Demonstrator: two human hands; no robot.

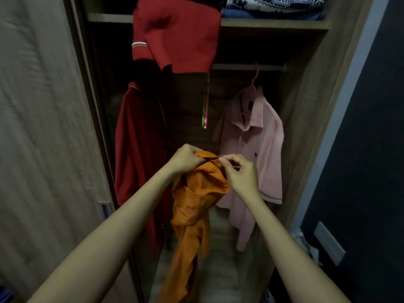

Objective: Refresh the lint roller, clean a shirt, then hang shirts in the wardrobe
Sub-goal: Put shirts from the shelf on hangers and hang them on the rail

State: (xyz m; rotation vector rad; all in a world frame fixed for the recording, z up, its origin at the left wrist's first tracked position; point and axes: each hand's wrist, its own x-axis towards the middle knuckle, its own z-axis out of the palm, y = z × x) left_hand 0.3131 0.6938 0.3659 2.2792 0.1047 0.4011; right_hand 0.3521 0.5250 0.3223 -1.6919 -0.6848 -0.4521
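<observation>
An orange shirt (194, 206) hangs crumpled in front of the open wardrobe, held up at its collar by both hands. My left hand (185, 159) grips the collar's left side in a closed fist. My right hand (239, 171) pinches the collar's right edge between thumb and fingers. On the rail (240, 67) behind, a pink shirt (253, 154) hangs on a pink hanger (253, 84) at the right. A dark red shirt (140, 145) hangs at the left. Empty green and pink hangers (205, 106) dangle in the middle. No lint roller is in view.
A red garment (179, 36) drapes down from the wardrobe's upper shelf (273, 24), which carries folded clothes (273, 5). The sliding wooden door (43, 127) stands at the left. A dark wall with a socket plate (329, 242) is at the right.
</observation>
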